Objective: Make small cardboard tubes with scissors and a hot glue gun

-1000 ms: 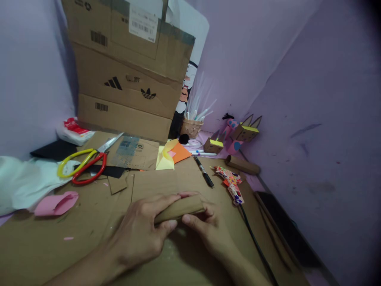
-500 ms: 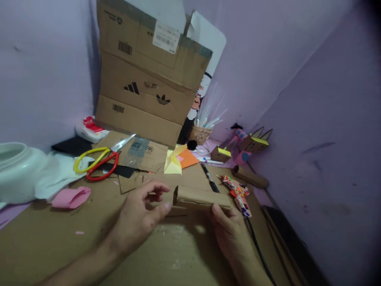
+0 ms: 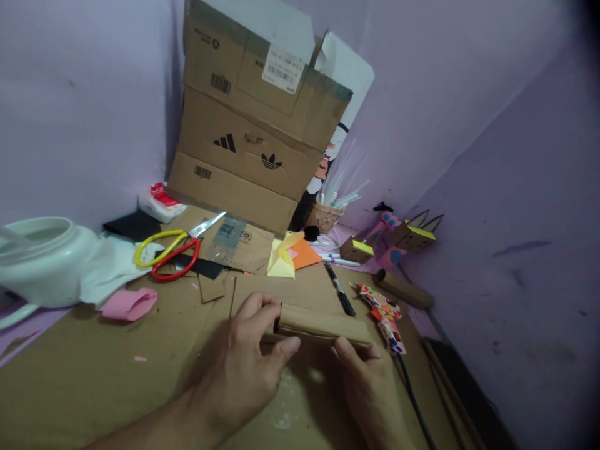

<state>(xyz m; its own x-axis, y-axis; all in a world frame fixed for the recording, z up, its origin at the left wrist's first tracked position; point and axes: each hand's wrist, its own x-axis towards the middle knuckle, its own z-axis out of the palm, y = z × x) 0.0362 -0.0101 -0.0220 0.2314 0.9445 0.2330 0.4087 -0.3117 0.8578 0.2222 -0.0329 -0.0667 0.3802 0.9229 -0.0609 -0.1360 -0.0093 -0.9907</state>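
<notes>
A brown cardboard tube (image 3: 323, 323), its dark hollow end facing left, is held level above the cardboard-covered table. My right hand (image 3: 372, 381) grips the right end, thumb on the near side and the other fingers mostly hidden underneath. At the left end, my left hand (image 3: 250, 353) has its fingers curled round the opening and its thumb against the lower edge. Behind the tube lies a flat cardboard piece (image 3: 262, 289). A black marker (image 3: 340, 289) and a patterned glue gun (image 3: 385, 315) with a black cable rest close to the right hand.
Scissors (image 3: 180, 255) with yellow and red handles lie at the left, near a rolled pink paper (image 3: 130, 304) and a white pot (image 3: 51, 262). An upright cardboard box (image 3: 253, 119) stands at the back. Another cardboard tube (image 3: 404, 289) and pink-and-yellow cardboard figures (image 3: 412, 236) sit by the right wall.
My left hand has moved right, from beside the tube to its open left end, and closed on it. My right hand keeps its hold. The whole view has shifted slightly.
</notes>
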